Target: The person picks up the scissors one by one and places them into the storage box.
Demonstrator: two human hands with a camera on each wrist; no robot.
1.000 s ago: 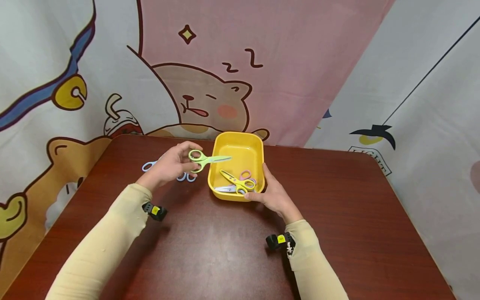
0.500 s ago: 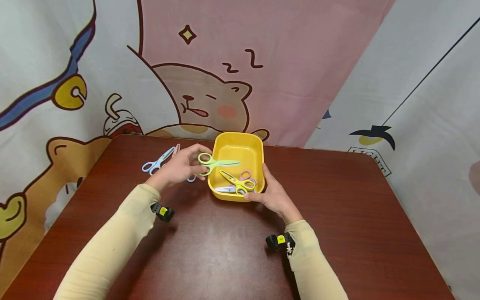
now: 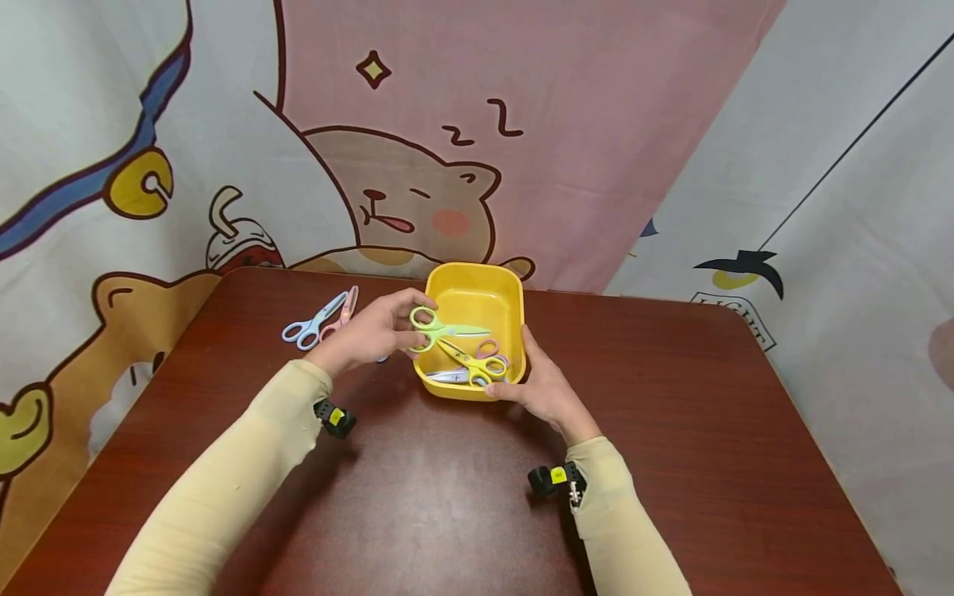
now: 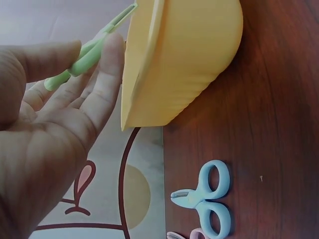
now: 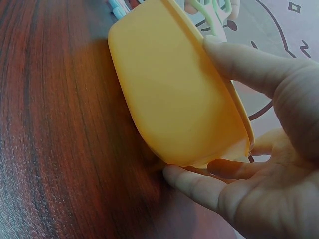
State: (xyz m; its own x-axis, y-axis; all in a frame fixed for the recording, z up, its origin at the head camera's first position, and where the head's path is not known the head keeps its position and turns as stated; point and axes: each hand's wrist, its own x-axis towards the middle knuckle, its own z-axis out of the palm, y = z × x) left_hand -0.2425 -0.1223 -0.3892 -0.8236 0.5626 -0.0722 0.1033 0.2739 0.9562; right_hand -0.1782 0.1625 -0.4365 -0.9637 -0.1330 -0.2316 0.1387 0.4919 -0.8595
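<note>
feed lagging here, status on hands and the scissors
Left hand pinches green scissors over yellow bin. Right hand steadies bin. Nothing blocking.

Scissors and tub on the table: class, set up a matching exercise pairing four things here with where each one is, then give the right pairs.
Things:
1. green scissors
2. yellow scissors
3. blue scissors
4. yellow tub

Places:
A. lying on the table left of the tub
B. held at its near right corner by the right hand
C. lying inside the tub
D. held in the left hand over the tub's left rim

Pairs: 1-D, 2-C, 3-A, 4-B
</note>
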